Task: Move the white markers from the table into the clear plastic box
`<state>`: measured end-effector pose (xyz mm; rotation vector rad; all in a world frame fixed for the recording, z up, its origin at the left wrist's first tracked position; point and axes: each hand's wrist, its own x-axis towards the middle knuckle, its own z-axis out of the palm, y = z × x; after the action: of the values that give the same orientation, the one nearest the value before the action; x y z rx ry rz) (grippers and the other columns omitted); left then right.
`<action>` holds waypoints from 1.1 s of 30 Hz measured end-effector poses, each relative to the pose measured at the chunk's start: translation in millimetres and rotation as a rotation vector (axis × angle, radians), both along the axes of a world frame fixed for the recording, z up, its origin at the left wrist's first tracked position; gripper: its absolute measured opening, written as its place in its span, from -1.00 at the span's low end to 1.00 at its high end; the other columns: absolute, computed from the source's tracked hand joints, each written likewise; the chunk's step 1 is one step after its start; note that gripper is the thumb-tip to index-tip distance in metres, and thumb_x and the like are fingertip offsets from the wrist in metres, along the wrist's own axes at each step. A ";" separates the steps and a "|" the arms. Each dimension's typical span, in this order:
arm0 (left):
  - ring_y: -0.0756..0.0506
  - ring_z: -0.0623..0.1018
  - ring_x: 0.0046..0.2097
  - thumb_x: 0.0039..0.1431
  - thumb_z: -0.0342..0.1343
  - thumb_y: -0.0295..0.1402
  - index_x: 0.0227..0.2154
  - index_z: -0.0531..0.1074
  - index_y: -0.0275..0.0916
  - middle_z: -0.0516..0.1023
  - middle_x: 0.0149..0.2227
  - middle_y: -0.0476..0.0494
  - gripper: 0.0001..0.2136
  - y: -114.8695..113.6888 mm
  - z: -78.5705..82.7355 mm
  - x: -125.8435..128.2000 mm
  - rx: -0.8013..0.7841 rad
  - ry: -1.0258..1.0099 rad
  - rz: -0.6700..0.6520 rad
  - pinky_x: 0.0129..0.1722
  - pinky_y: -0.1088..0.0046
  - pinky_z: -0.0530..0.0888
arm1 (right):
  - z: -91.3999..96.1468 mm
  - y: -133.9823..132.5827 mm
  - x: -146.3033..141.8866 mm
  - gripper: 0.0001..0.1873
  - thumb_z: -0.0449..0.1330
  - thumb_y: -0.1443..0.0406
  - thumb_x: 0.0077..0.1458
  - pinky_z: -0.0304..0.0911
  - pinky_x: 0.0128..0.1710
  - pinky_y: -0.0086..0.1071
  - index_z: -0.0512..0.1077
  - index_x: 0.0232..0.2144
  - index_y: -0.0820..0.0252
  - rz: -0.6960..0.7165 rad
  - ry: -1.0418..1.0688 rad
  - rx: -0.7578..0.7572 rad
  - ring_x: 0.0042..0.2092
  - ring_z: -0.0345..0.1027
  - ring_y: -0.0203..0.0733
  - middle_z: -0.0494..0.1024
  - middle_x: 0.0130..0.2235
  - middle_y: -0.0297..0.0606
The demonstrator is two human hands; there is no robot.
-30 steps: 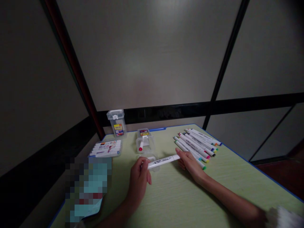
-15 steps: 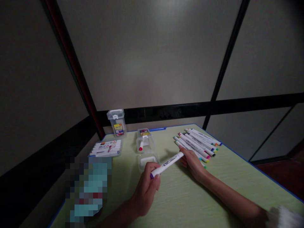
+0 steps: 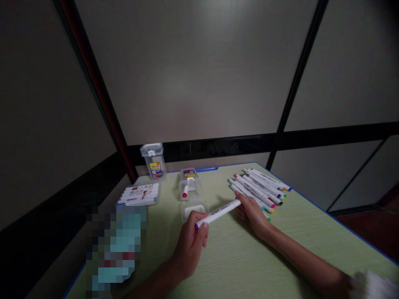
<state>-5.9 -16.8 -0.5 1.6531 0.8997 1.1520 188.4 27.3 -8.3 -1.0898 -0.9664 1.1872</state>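
A white marker (image 3: 220, 212) with a purple end is held slanting above the table. Its purple end is pinched by my left hand (image 3: 190, 243), while my right hand (image 3: 249, 209) grips the other end. Just right of my right hand lies a loose pile of white markers (image 3: 258, 187) with coloured ends. Beyond my left hand, a clear plastic box (image 3: 190, 190) lies on its side with a red-ended marker (image 3: 185, 189) in it. Its open lid (image 3: 193, 206) is partly hidden behind my left hand.
A closed clear container (image 3: 155, 164) with a yellow label stands at the back left. Before it lies a flat clear pack of white markers (image 3: 140, 194). A pixelated blue-green object (image 3: 124, 236) is at the left edge of the green table (image 3: 249, 261). Wall panels rise behind.
My left hand has shifted slightly up and left with the purple end of the marker. My right hand has stayed nearly still.
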 end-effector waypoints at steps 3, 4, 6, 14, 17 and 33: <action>0.06 0.22 -0.58 0.18 -0.15 -0.18 -0.33 0.22 -0.25 0.21 -0.61 0.11 -0.78 0.7 0.8 1.5 -0.008 -0.005 0.002 -0.58 0.56 0.20 | 0.6 0.2 -0.6 -0.47 0.14 -0.03 -0.08 -0.27 -0.74 -0.47 0.04 -0.79 0.13 -0.017 -0.010 -0.006 -0.73 -0.15 -0.45 0.02 -0.81 -0.51; 0.06 0.22 -0.59 0.18 -0.15 -0.18 -0.34 0.22 -0.25 0.20 -0.61 0.11 -0.78 1.0 1.0 1.8 -0.010 -0.009 0.006 -0.59 0.56 0.19 | 0.5 0.3 -0.8 -0.47 0.14 -0.03 -0.08 -0.27 -0.74 -0.47 0.04 -0.79 0.13 -0.019 -0.011 -0.008 -0.74 -0.15 -0.45 0.03 -0.81 -0.51; 0.06 0.21 -0.60 0.17 -0.15 -0.18 -0.35 0.22 -0.25 0.19 -0.63 0.12 -0.77 1.8 1.1 2.0 -0.013 -0.018 0.013 -0.60 0.56 0.18 | 0.0 0.6 -1.1 -0.47 0.13 -0.02 -0.07 -0.28 -0.74 -0.47 0.04 -0.79 0.13 -0.017 -0.009 -0.008 -0.74 -0.15 -0.45 0.02 -0.82 -0.52; 0.08 0.16 -0.65 0.16 -0.14 -0.17 -0.43 0.22 -0.25 0.14 -0.70 0.16 -0.76 4.3 0.8 0.6 -0.016 0.012 0.040 -0.64 0.59 0.12 | -3.4 0.4 1.3 -0.48 0.10 -0.02 -0.03 -0.26 -0.73 -0.45 0.06 -0.79 0.13 -0.015 -0.058 -0.009 -0.75 -0.13 -0.43 0.06 -0.84 -0.48; 0.09 0.14 -0.70 0.14 -0.15 -0.14 -0.47 0.22 -0.25 0.11 -0.75 0.18 -0.73 5.3 3.4 1.2 -0.027 0.045 0.074 -0.67 0.59 0.09 | -3.6 0.3 1.0 -0.47 0.09 -0.02 -0.02 -0.26 -0.72 -0.44 0.05 -0.79 0.12 -0.013 -0.082 0.000 -0.74 -0.14 -0.43 0.06 -0.84 -0.48; 0.10 0.14 -0.78 0.05 -0.19 -0.05 -0.72 0.08 -0.17 0.08 -0.85 0.15 -0.63 8.4 10.6 2.4 -0.047 0.122 0.255 -0.75 0.60 0.10 | -3.9 -1.8 -2.0 -0.45 0.06 -0.05 -0.02 -0.29 -0.70 -0.43 0.06 -0.80 0.15 0.032 -0.139 0.034 -0.72 -0.17 -0.45 0.00 -0.80 -0.50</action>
<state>-3.4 -8.4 10.0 1.6172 1.2345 1.1981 186.4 25.5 -12.2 -1.1455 -1.1105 1.1280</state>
